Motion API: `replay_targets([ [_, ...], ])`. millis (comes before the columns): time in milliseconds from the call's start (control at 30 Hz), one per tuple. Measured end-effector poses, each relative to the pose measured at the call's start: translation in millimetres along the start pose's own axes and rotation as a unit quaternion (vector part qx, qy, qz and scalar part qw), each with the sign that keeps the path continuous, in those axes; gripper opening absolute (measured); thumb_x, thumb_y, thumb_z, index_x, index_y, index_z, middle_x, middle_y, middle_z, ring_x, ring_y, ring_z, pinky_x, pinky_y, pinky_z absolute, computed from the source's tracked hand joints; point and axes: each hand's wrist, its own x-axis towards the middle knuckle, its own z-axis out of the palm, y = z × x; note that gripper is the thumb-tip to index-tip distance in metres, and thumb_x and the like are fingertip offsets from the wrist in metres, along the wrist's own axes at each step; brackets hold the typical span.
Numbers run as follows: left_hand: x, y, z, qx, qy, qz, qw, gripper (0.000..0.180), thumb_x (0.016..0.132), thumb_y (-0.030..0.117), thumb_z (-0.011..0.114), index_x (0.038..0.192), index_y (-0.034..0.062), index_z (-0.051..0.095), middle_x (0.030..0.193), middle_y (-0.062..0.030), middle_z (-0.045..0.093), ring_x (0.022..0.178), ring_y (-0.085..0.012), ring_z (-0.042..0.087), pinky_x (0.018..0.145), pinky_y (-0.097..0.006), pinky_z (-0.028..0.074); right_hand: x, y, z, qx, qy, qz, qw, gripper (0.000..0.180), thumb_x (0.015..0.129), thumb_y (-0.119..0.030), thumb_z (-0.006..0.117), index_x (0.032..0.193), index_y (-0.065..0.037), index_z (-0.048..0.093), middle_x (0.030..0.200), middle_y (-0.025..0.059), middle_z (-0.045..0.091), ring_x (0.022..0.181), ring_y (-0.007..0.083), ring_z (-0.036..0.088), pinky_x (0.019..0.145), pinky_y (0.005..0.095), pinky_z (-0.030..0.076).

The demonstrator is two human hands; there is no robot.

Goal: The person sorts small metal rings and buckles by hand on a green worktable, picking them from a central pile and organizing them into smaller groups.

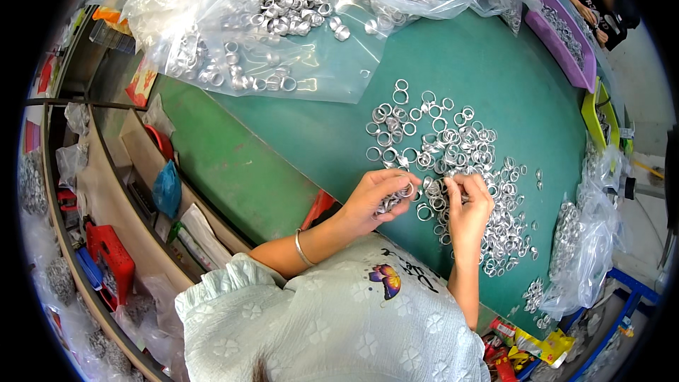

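Observation:
Several silver metal rings (390,204) are gathered in my left hand (369,197), whose fingers curl around them at the near edge of a loose ring pile (495,230). One ring stands out between the thumb and fingertips. My right hand (471,206) is just to the right, over the pile, with thumb and fingers drawn together in a pinch. What sits between those fingertips is too small to make out among the rings behind them. The rings lie scattered on a green tabletop (318,134).
Clear plastic bags (318,71) of rings cover the far left of the table. A purple bin (564,35) and a yellow-green bin (598,110) line the right edge, with another plastic bag (590,233) nearer. Shelves with a red crate (113,262) stand left. Another person (601,10) is at far right.

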Motion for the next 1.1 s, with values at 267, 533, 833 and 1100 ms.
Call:
replay_targets([
  [267,-8,13,-5,-0.009,-0.035,-0.027,0.999,0.022,0.087,0.017,0.057,0.101,0.0010,0.058,0.104,-0.0142,0.058,0.073,-0.0147,0.057,0.035,-0.015,0.033,41,-23,9,0.035,-0.045,-0.010,0.998,0.022,0.079,-0.010,0.065,0.099,-0.003,0.060,0.056,0.0041,0.046,0.051,0.0143,0.045,0.049,0.0279,0.038],
  [533,-7,19,-3,-0.098,0.062,-0.033,0.993,0.021,0.087,0.017,0.058,0.102,0.0033,0.059,0.099,-0.0126,0.059,0.086,-0.0202,0.062,0.038,-0.018,0.041,99,-25,72,-0.156,-0.041,-0.077,0.984,0.020,0.077,-0.021,0.065,0.088,-0.005,0.062,0.071,0.0115,0.061,0.060,0.0308,0.059,0.054,0.0404,0.046],
  [833,-4,22,-7,-0.001,0.084,0.041,0.996,0.024,0.085,0.011,0.059,0.107,0.0026,0.057,0.089,-0.0072,0.059,0.075,-0.0123,0.058,0.038,-0.015,0.033,90,-17,58,0.114,-0.121,0.053,0.985,0.015,0.078,-0.013,0.062,0.075,0.001,0.062,0.065,0.0052,0.058,0.056,0.0142,0.053,0.052,0.0281,0.041],
  [1100,0,25,-5,-0.024,0.104,0.028,0.994,0.021,0.086,0.013,0.058,0.104,0.0029,0.056,0.082,-0.0060,0.056,0.063,-0.0084,0.052,0.036,-0.014,0.029,56,-18,19,-0.088,-0.165,0.071,0.980,0.010,0.073,-0.010,0.065,0.080,-0.003,0.063,0.058,0.0053,0.053,0.050,0.0167,0.048,0.048,0.0307,0.037],
])
